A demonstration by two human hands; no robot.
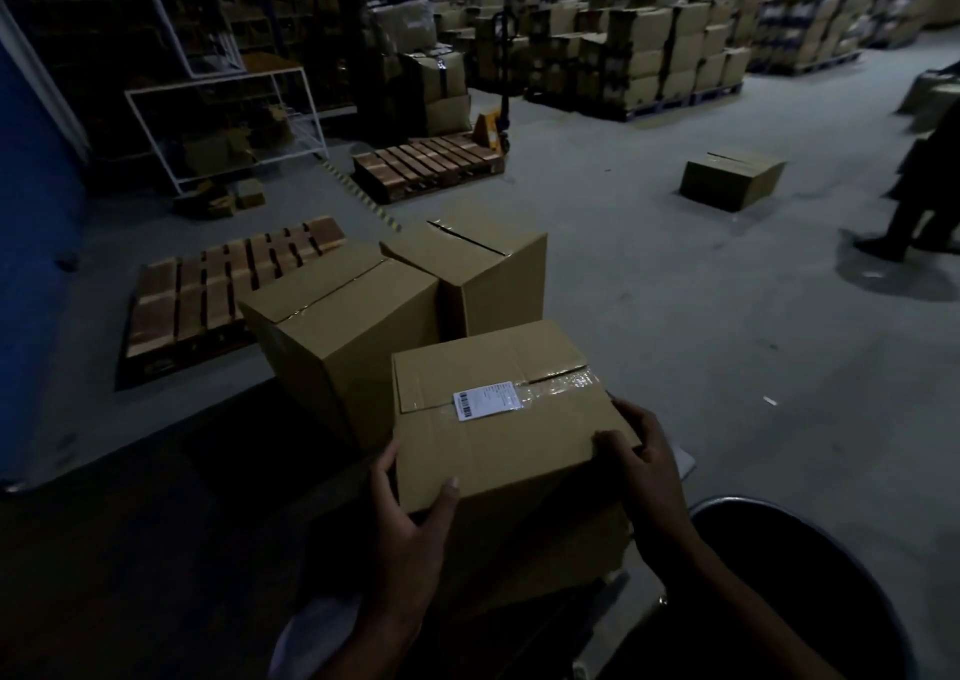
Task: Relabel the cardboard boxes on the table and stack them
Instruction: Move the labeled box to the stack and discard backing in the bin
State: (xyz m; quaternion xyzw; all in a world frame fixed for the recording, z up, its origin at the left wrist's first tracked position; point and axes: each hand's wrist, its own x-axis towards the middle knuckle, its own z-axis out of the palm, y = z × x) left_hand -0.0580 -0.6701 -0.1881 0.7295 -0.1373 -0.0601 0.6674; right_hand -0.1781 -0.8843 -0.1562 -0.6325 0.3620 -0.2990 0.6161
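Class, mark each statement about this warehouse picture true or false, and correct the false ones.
1. Both hands hold the nearest box. True: the left hand and right hand grip its near corners.
2. That box carries a white barcode label on top. True.
3. The label sits on the box's side. False: it lies on the top, by the taped seam.
4. Only one box is on the table. False: two more boxes stand behind it.
5. A lone box sits on the floor. True.
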